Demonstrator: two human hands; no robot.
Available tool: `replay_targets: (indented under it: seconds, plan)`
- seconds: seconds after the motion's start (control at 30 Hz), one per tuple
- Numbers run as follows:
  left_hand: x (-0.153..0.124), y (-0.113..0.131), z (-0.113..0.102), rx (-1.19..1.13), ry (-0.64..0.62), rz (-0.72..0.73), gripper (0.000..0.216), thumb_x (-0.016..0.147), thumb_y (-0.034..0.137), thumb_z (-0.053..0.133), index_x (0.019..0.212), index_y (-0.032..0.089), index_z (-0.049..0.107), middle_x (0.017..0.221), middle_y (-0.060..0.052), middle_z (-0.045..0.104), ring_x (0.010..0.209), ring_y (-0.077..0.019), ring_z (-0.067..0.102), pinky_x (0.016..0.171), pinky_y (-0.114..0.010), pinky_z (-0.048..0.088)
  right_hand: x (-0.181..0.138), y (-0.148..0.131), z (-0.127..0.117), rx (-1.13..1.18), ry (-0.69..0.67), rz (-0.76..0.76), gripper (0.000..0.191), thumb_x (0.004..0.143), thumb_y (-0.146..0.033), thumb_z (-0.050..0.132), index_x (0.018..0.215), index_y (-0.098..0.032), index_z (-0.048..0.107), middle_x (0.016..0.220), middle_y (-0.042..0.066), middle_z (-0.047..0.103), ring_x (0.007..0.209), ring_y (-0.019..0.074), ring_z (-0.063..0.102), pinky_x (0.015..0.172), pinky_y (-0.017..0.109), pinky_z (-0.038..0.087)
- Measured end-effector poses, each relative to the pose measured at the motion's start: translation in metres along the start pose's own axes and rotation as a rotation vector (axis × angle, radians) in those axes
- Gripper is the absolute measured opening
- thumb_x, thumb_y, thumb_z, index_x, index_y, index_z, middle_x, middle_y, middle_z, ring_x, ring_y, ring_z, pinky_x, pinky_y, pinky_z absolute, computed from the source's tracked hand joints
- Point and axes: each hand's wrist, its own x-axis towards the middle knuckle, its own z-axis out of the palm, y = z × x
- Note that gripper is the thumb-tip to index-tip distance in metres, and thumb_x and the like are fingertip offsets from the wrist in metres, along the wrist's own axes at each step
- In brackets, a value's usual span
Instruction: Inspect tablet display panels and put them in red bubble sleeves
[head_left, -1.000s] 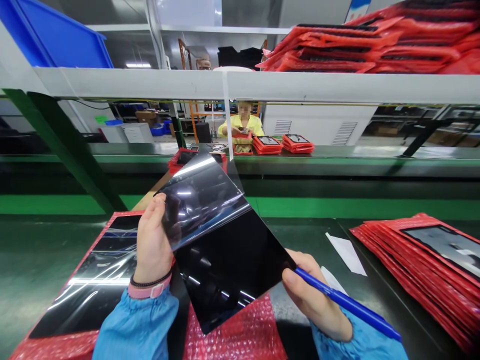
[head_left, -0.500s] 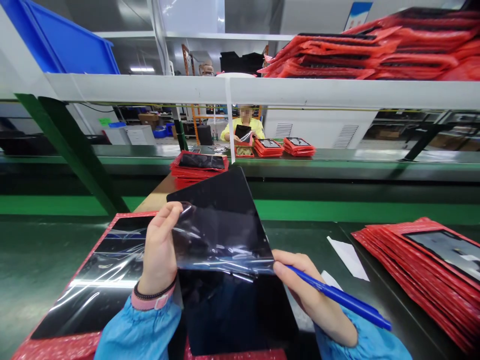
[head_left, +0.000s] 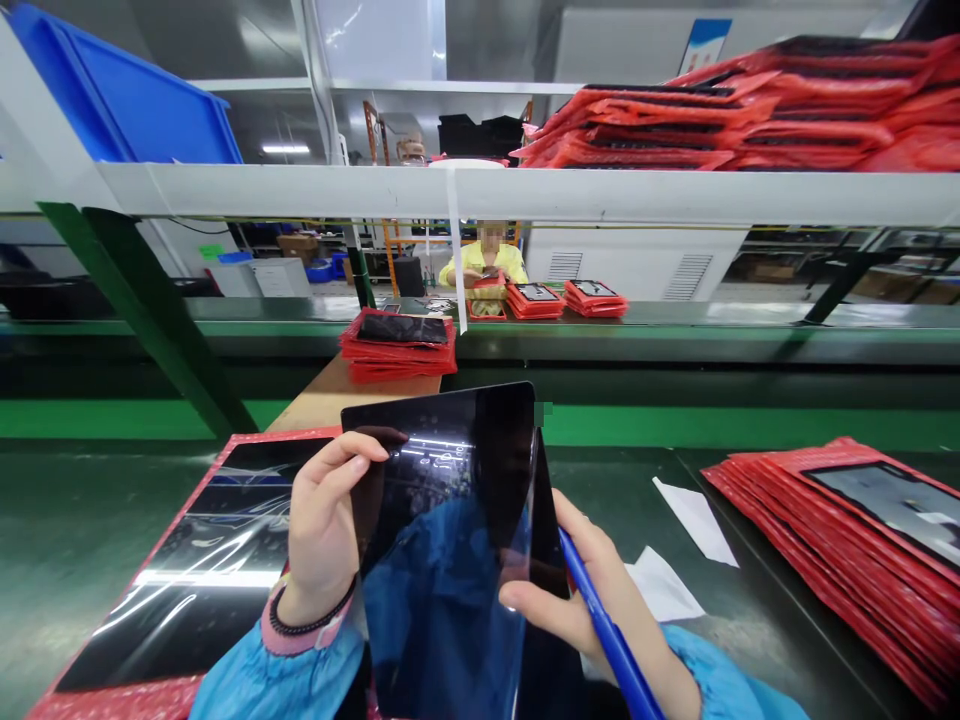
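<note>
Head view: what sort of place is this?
Probably a factory workshop: a stack of panels in red packaging on a dark-green workbench, and a co-worker in yellow at a far bench.

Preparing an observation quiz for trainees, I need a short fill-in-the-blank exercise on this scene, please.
1. The pen in the right hand is coloured ____.
2. In the picture, the left hand has its fingers near the upper ____ corner of the dark panel.
3. The co-worker across the bench wears a ____ top.
4. The stack of packets at far right is mostly ____.

Missing words: blue; left; yellow; red.
</note>
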Motion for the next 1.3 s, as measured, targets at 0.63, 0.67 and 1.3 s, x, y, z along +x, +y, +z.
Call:
replay_targets:
  seconds: [0.63,0.67,1.3]
  plan:
    - [-0.010,-0.010,-0.008,0.160,-0.095,0.230,0.010,0.070,0.020,0.069,0.063,0.024,0.074,0.061,-0.002,0.068,0.061,-0.0175,0.063,0.055,-0.024,0.048,-0.014,0.022,0.002,-0.486,0.230,-0.613,0.077,0.081,-0.016,0.065,0.147,-0.028,0.027,0.141,0.011,0.054,0.144,0.0351,0.024,0.105,0.068,0.035]
    - [-0.011,-0.010,-0.007,0.164,-0.099,0.236,0.010,0.070,0.020,0.069,0.062,0.024,0.074,0.058,-0.002,0.067,0.060,-0.0180,0.063,0.053,-0.024,0.048,-0.013,0.022,0.002,-0.484,0.285,-0.647,0.074,0.080,-0.009,0.064,0.144,-0.029,0.032,0.132,0.009,0.061,0.142,0.0330,0.029,0.104,0.066,0.038]
    - [-0.075,-0.014,0.012,0.083,-0.134,0.088,0.086,0.078,0.012,0.069,0.143,0.051,0.029,0.082,0.007,0.074,0.062,-0.0094,0.067,0.067,-0.018,0.055,0.012,0.022,-0.019,-0.171,0.758,-0.759,0.051,0.071,0.003,0.064,0.112,-0.026,0.052,0.071,-0.006,0.066,0.065,0.0188,0.056,0.090,0.048,0.041]
